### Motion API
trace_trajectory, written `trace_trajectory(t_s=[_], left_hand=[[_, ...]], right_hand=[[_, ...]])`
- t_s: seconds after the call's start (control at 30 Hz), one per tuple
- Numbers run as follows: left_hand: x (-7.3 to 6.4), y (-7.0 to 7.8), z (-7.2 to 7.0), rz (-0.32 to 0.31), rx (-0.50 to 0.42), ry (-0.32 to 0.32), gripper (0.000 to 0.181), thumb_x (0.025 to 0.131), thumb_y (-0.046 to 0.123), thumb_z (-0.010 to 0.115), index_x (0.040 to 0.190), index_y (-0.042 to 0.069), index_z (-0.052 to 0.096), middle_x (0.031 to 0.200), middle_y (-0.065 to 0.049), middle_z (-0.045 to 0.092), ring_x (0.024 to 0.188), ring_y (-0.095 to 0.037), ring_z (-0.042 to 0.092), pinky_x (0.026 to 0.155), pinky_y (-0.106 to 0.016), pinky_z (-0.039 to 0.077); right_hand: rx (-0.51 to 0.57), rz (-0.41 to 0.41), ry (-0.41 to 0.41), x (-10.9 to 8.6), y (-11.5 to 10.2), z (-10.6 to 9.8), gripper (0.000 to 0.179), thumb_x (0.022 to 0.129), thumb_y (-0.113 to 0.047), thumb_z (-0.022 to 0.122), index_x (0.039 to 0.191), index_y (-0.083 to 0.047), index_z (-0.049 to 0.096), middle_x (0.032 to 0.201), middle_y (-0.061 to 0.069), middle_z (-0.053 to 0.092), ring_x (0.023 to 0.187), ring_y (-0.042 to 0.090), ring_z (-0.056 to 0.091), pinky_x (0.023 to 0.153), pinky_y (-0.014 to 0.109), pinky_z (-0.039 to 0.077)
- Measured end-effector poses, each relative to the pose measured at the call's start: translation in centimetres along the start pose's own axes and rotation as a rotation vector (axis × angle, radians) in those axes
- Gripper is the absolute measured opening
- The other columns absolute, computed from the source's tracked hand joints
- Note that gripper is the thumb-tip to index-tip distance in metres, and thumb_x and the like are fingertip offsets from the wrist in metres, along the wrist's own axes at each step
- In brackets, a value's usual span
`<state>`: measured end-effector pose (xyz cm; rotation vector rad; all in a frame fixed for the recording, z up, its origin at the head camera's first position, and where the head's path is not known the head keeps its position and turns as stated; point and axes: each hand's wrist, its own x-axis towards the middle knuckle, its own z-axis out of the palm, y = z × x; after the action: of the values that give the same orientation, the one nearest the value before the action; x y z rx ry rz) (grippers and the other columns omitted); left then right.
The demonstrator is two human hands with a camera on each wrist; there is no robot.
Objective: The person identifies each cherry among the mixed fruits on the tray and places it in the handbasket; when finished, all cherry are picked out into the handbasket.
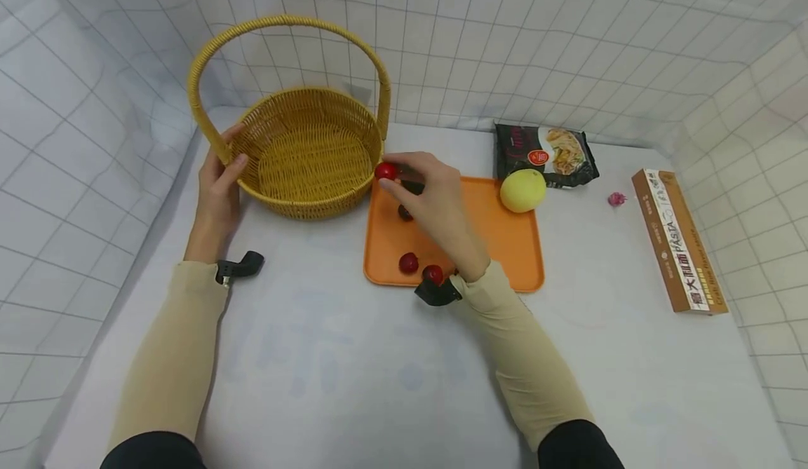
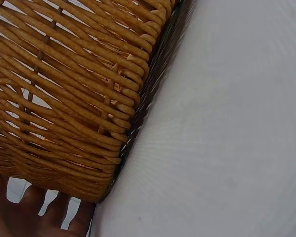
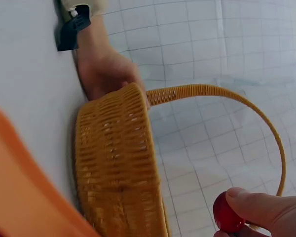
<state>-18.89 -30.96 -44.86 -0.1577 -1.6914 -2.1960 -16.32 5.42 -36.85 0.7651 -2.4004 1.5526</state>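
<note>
My left hand (image 1: pixel 217 188) grips the left side of a yellow woven basket (image 1: pixel 303 202), with the thumb at the rim near the handle's foot. Fingers (image 2: pixel 34 200) of that hand show along the basket's outer wall in the left wrist view. My right hand (image 1: pixel 435 199) pinches a red cherry (image 1: pixel 386 170) between thumb and fingertips, beside the basket's right rim and over the left edge of an orange tray (image 1: pixel 499 245). In the right wrist view the cherry (image 3: pixel 228 212) is glossy and dark red. More cherries (image 1: pixel 408 263) lie on the tray, partly hidden by my right arm.
A yellow round fruit (image 1: pixel 522 191) rests at the tray's upper right. Behind it lies a black food packet (image 1: pixel 549 153). Farther right are a small pink object (image 1: pixel 616 199) and a brown pasta box (image 1: pixel 680 241). White gridded sheeting (image 1: pixel 505 41) rises behind the table.
</note>
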Motion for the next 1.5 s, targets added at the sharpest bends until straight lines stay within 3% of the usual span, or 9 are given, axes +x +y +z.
trace_trajectory(t_s=[0.1,0.2,0.43,0.6,0.77,1.0,1.23,1.5], left_hand=[[0.1,-0.1,0.2,-0.002,-0.007,-0.007,0.054,0.098,0.012,0.065,0.151,0.006,0.055,0.158,-0.013,0.046,0.147,-0.027,0.036,0.114,-0.032,0.027],[-0.1,-0.5,0.3,-0.011,-0.01,0.0,0.053,0.098,0.012,0.065,0.15,0.007,0.057,0.158,-0.012,0.047,0.147,-0.027,0.036,0.115,-0.032,0.027],[0.0,-0.5,0.0,0.002,0.0,0.005,0.051,0.098,0.012,0.064,0.149,0.007,0.058,0.156,-0.014,0.047,0.146,-0.028,0.037,0.115,-0.033,0.026],[0.2,0.1,-0.4,-0.005,0.002,0.0,0.051,0.098,0.012,0.064,0.149,0.007,0.058,0.157,-0.014,0.046,0.145,-0.029,0.037,0.115,-0.034,0.026],[0.2,0.4,-0.6,-0.008,0.003,0.004,0.052,0.098,0.011,0.065,0.149,0.007,0.057,0.158,-0.013,0.046,0.147,-0.028,0.037,0.115,-0.033,0.026],[0.0,0.2,-0.4,-0.026,0.014,0.008,0.053,0.098,0.013,0.064,0.151,0.008,0.057,0.159,-0.013,0.045,0.147,-0.027,0.036,0.115,-0.032,0.027],[0.0,-0.1,-0.1,-0.029,0.02,-0.002,0.053,0.098,0.013,0.064,0.151,0.008,0.056,0.16,-0.013,0.045,0.151,-0.028,0.033,0.118,-0.031,0.025],[0.1,0.0,-0.3,-0.013,-0.004,0.007,0.053,0.098,0.01,0.064,0.15,0.006,0.057,0.157,-0.013,0.047,0.149,-0.028,0.034,0.117,-0.031,0.026]], right_hand=[[0.0,-0.045,0.03,0.7,-0.3,1.5,0.036,0.093,-0.014,0.082,0.126,-0.004,0.075,0.121,0.013,0.074,0.109,0.022,0.074,0.095,0.029,0.058],[0.029,-0.033,0.038,0.6,0.1,2.5,0.035,0.091,-0.011,0.083,0.124,-0.001,0.075,0.12,0.014,0.075,0.109,0.023,0.074,0.093,0.024,0.057],[0.055,0.021,0.041,0.4,1.1,4.0,0.038,0.093,-0.014,0.081,0.129,-0.004,0.074,0.127,0.012,0.074,0.115,0.021,0.074,0.096,0.024,0.056],[0.117,0.031,0.04,0.7,1.0,4.6,0.039,0.096,-0.006,0.076,0.134,0.0,0.069,0.131,0.016,0.072,0.117,0.026,0.073,0.098,0.025,0.055],[0.13,0.021,0.058,0.9,0.6,3.6,0.036,0.097,-0.004,0.075,0.132,0.001,0.07,0.129,0.017,0.073,0.113,0.027,0.075,0.096,0.027,0.056],[0.16,0.086,0.021,0.3,0.6,1.4,0.032,0.099,-0.009,0.073,0.13,-0.003,0.072,0.126,0.017,0.073,0.113,0.026,0.074,0.097,0.029,0.057],[0.102,0.114,-0.062,-1.2,1.6,0.0,0.031,0.097,-0.008,0.075,0.127,-0.003,0.074,0.122,0.014,0.074,0.113,0.022,0.072,0.096,0.029,0.057],[0.067,0.139,-0.136,-1.0,2.7,-1.6,0.03,0.098,-0.009,0.075,0.127,-0.002,0.074,0.121,0.019,0.074,0.11,0.028,0.073,0.096,0.034,0.058]])
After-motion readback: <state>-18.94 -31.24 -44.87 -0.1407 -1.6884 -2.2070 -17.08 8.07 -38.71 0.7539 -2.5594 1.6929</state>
